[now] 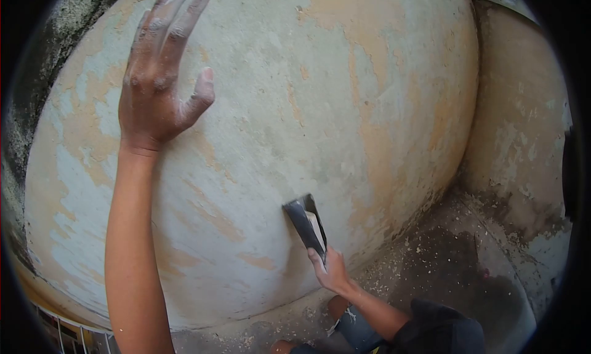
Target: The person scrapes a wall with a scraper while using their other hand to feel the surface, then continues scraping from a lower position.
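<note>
My left hand lies on the wall, fingers stretched upward and thumb out to the side, with pale dust on the skin. Lower and to the right, my right hand grips the bottom end of a sanding block, a pale core with a dark sheet folded around it. The block's upper end is right at the wall surface. Pale green-white paint covers the wall, with peeled tan patches. My fingers partly hide the block's lower end.
A second, stained wall meets this one at a corner on the right. Paint flakes are scattered over the floor, which has a dark wet-looking patch. Dark, rough masonry borders the left side, and metal bars show at bottom left.
</note>
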Demonstrator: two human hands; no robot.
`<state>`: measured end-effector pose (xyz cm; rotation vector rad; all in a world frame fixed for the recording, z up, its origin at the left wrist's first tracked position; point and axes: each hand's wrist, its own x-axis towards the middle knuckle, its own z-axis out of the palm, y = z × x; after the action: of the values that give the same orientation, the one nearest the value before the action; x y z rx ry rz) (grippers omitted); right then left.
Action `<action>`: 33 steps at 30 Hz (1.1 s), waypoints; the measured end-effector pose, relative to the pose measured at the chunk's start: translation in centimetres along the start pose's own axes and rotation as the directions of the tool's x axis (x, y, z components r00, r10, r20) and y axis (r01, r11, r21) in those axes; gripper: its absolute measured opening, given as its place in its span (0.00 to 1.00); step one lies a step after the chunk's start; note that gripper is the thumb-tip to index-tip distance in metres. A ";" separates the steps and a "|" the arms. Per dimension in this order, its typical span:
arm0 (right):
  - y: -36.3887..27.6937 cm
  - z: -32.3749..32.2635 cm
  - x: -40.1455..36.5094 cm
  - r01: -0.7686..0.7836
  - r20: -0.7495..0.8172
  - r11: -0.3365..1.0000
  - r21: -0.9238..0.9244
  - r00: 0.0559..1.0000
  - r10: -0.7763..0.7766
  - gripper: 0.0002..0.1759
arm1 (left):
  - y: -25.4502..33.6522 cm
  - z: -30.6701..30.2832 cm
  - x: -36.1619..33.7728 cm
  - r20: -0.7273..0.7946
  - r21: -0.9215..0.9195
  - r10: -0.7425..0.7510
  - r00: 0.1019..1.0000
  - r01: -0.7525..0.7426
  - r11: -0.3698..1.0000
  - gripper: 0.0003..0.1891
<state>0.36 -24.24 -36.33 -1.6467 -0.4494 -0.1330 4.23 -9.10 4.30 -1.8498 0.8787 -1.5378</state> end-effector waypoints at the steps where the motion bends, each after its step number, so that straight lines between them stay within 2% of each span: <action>1: -1.5 -0.5 1.1 -0.013 -0.002 1.000 -0.010 1.000 0.013 0.16 | 0.2 0.2 -0.1 0.000 -0.014 -0.009 1.000 0.009 1.000 0.38; 3: -4.4 -0.9 3.8 0.070 -0.024 0.997 0.042 0.997 -0.069 0.16 | 0.0 0.0 0.0 0.004 -0.006 -0.008 1.000 0.008 1.000 0.37; 4: -4.7 -0.8 4.0 0.043 -0.014 0.998 0.040 0.999 -0.043 0.16 | -0.4 0.0 -0.3 0.026 0.027 -0.015 1.000 0.014 1.000 0.38; 5: -3.6 -0.1 3.2 0.054 -0.014 0.997 0.051 0.998 -0.054 0.16 | -0.4 0.1 -0.3 0.027 0.039 -0.005 1.000 0.003 0.999 0.38; 7: 1.0 1.3 0.2 -0.028 -0.011 1.000 0.004 1.000 0.028 0.15 | -0.4 0.0 -0.1 0.015 -0.008 -0.030 0.999 0.030 1.000 0.40; 10: 1.3 0.5 -1.6 0.100 -0.066 0.994 0.039 0.993 -0.097 0.15 | -0.8 -0.4 0.2 0.006 0.014 -0.045 0.999 0.045 0.999 0.40; 11: 1.4 0.1 -1.3 0.084 -0.065 0.996 0.034 0.995 -0.081 0.15 | -0.3 -0.1 -0.1 0.002 -0.019 -0.054 0.999 0.055 0.998 0.40; 13: -2.4 -1.8 2.4 -0.006 0.062 0.997 -0.077 0.998 0.011 0.17 | 0.2 0.3 -0.4 0.012 -0.033 -0.067 0.998 0.067 0.997 0.40; 16: -4.0 -1.5 4.1 0.074 0.009 0.997 0.021 0.997 -0.074 0.17 | -0.3 -0.2 0.0 0.028 0.004 -0.052 0.998 0.052 0.999 0.41; 17: -2.9 -0.7 2.9 0.088 0.015 0.996 0.034 0.996 -0.088 0.17 | -0.1 -0.2 0.0 0.041 -0.001 -0.059 0.997 0.060 0.998 0.40; 19: 1.2 0.5 -0.2 0.013 -0.004 1.000 -0.010 1.000 -0.013 0.16 | -0.3 -0.5 0.1 0.043 0.012 -0.075 0.996 0.074 0.997 0.40; 22: 1.3 0.0 -0.9 0.076 0.010 0.995 -0.067 0.997 -0.076 0.16 | -0.3 0.0 -0.3 0.015 -0.006 -0.061 0.998 0.061 0.998 0.40; 23: 0.8 -0.6 -0.6 0.047 0.012 0.996 -0.081 0.999 -0.046 0.16 | -0.5 0.1 -0.2 -0.001 -0.016 -0.042 0.999 0.042 0.999 0.40; 25: -3.2 -1.5 3.4 0.036 0.060 0.999 -0.003 0.998 -0.035 0.18 | -0.2 0.2 -0.4 0.001 -0.024 -0.063 0.998 0.063 0.998 0.40; 28: -2.9 -0.5 3.0 0.009 0.052 1.000 0.029 0.999 -0.010 0.18 | -0.5 0.1 -0.1 0.007 -0.009 -0.026 1.000 0.027 1.000 0.40; 31: 2.1 1.2 -1.2 0.065 -0.018 0.998 0.021 0.998 -0.064 0.16 | -0.2 -0.2 0.0 0.020 -0.007 -0.049 0.999 0.049 0.999 0.39; 33: 1.2 0.5 -0.6 0.060 -0.009 0.998 -0.003 0.998 -0.060 0.16 | -0.2 0.0 0.0 -0.003 -0.020 -0.042 0.999 0.042 0.999 0.39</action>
<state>0.19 -23.90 -37.73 -1.6355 -0.4924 -0.1853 4.22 -8.97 4.47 -1.8912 0.8655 -1.5634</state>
